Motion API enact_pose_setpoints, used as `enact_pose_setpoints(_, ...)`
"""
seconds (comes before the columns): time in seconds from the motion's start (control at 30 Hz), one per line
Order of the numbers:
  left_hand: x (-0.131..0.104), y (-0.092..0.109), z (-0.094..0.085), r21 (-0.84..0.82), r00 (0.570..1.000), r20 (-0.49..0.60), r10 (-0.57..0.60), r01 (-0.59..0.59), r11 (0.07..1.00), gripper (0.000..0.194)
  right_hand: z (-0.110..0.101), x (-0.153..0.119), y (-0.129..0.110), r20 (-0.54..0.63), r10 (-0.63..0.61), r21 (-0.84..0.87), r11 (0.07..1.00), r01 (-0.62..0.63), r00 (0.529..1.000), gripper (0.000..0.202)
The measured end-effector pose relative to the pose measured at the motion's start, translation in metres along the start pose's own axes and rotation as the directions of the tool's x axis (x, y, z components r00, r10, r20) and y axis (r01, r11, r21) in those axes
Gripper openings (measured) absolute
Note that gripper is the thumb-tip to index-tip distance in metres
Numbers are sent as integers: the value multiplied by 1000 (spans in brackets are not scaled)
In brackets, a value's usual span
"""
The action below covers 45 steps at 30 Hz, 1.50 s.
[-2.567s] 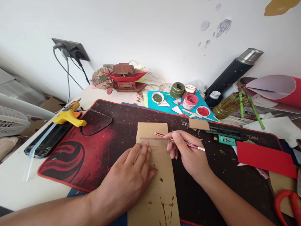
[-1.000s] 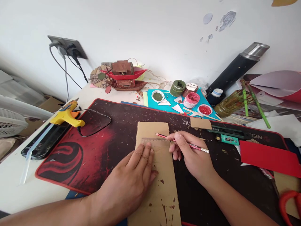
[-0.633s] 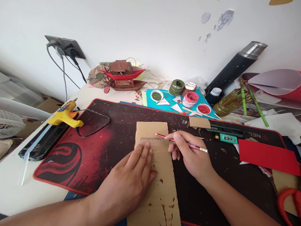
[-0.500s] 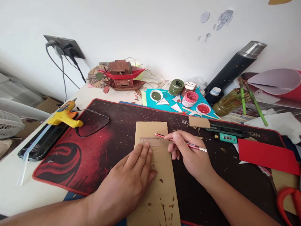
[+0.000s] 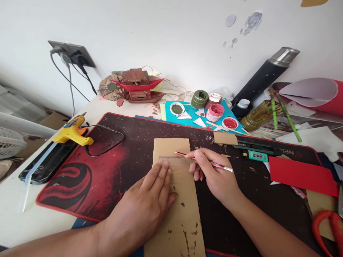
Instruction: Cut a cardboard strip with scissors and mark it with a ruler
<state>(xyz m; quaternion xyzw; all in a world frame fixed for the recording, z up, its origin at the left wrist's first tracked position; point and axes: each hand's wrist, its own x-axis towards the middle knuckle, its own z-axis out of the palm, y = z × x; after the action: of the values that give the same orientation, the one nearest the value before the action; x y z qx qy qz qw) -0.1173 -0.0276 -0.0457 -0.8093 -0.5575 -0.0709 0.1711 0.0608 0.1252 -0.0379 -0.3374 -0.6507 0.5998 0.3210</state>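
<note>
A strip of brown cardboard lies lengthwise on a black and red desk mat, its lower part torn and stained. Across its upper part rests a clear ruler. My left hand lies flat with fingers stretched out, the fingertips pressing the ruler's lower edge onto the cardboard. Between the fingers of my right hand is a red and black pencil, held at a slant. Its sharpened tip is just above the ruler's upper edge, and I cannot tell if it touches the cardboard.
A yellow glue gun sits at the left on a black case. Behind the mat stand a model boat and open paint jars. To the right are a lighter, red card, scissors and a leaning thermos.
The view has shifted slightly, so most things sit a little further left. Both hands, the ruler and the pencil keep nearly the same places on the cardboard.
</note>
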Motion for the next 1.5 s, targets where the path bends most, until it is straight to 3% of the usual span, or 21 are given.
enact_pose_setpoints(0.4, 2, 1, -2, -41, 998, -56, -35, 32, 999, 44, 0, 0, -1, 10, -10, 2, 1000, 10, 1000, 41)
enact_pose_setpoints(1.5, 4, 1, -2, -13, 997, -61, -50, 50, 999, 46, 0, 0, 2, 10, -14, 16, 1000, 14, 1000, 41)
